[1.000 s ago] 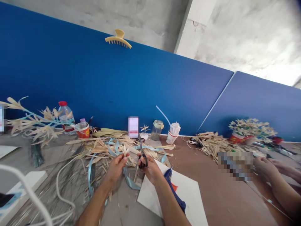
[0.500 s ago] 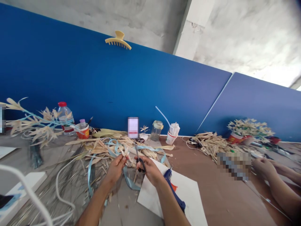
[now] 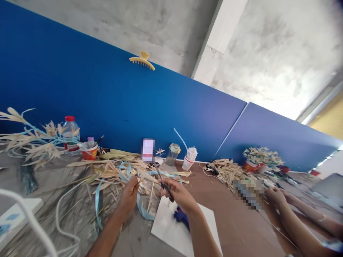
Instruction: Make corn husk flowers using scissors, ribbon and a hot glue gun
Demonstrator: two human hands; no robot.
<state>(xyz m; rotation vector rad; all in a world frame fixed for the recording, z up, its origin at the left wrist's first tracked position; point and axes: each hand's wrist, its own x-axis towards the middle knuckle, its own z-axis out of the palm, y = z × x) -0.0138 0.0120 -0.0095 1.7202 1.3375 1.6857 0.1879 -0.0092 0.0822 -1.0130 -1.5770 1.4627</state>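
Note:
My left hand (image 3: 130, 196) is closed in a pinch at a pale piece of dried husk (image 3: 139, 181), mostly hidden by the fingers. In my right hand (image 3: 178, 195) is a pair of dark-handled scissors (image 3: 161, 179), blades pointing up and away, a little right of the left fingertips. Whether the blades are apart cannot be made out. Beyond both hands lies a loose heap of dried husks (image 3: 109, 171), with light blue ribbon (image 3: 144, 213) running through it. Under my right forearm, a blue glue gun (image 3: 182, 217) rests partly hidden on a white board (image 3: 164, 228).
A phone (image 3: 148, 150), a lidded jar (image 3: 173, 154) and paper cups (image 3: 188, 163) stand along the blue partition (image 3: 107, 89). White cable (image 3: 60, 223) and husk flowers on blue stems (image 3: 40, 137) are at left. Another person's hands (image 3: 276, 196) work at right.
The view has tilted and shifted. My right hand with the scissors has moved right, away from my left hand. The husk at the left fingertips shows less than before.

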